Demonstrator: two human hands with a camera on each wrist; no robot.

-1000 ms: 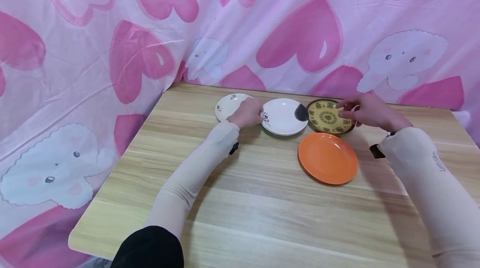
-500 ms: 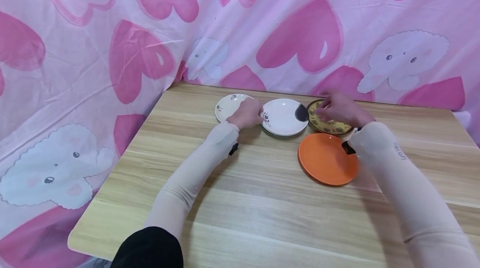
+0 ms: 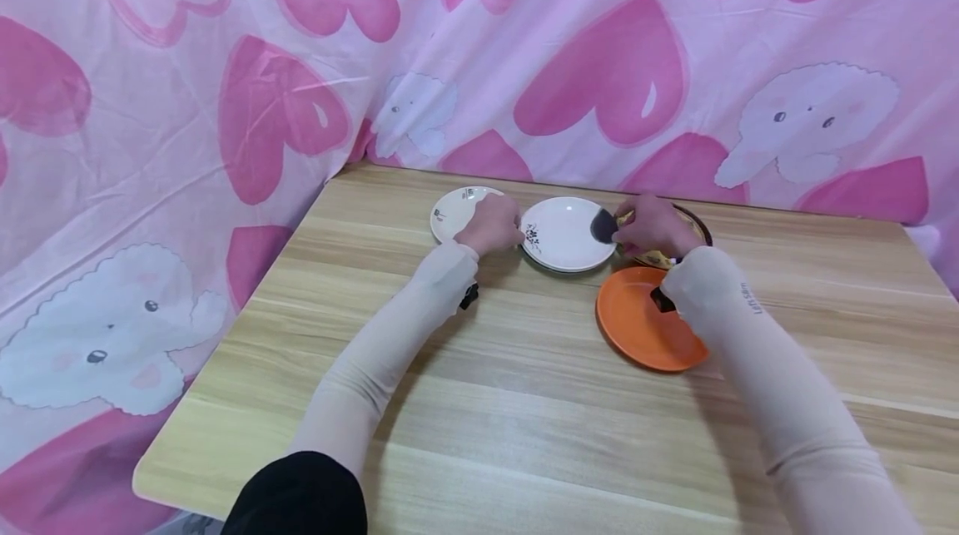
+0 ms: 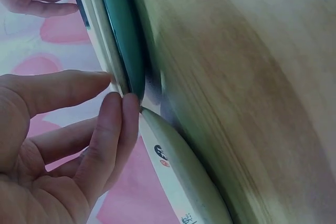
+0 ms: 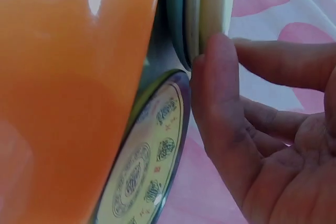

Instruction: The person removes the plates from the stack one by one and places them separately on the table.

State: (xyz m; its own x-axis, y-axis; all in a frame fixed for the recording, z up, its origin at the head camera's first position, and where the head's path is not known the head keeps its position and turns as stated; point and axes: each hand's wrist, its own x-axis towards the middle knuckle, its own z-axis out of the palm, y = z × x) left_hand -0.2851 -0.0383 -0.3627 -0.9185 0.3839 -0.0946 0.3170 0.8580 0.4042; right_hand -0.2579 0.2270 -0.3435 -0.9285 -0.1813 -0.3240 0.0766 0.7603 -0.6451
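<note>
In the head view a stack topped by a white plate (image 3: pixel 567 234) with a dark patch and small floral print stands between the two hands. My left hand (image 3: pixel 489 225) pinches the stack's left rim, thumb above and fingertips against the edge. At the opposite rim, beside the dark patch, my right hand (image 3: pixel 653 225) pinches the white plate's edge. A teal plate (image 4: pixel 123 30) shows at the bottom of the stack in the left wrist view. Partly covered by the right hand is a yellow patterned plate (image 5: pixel 134 169) with a dark rim. The left hand overlaps a small cream plate (image 3: pixel 452 216).
An orange plate (image 3: pixel 635 314) lies in front of the yellow one, under the right forearm in the head view. The wooden table (image 3: pixel 479 435) ends at a pink heart-print curtain (image 3: pixel 599 77) behind and to the left.
My right hand has moved left across the yellow patterned plate to the white plate's right rim. My left hand has stayed at the left rim, and the plates show no visible shift.
</note>
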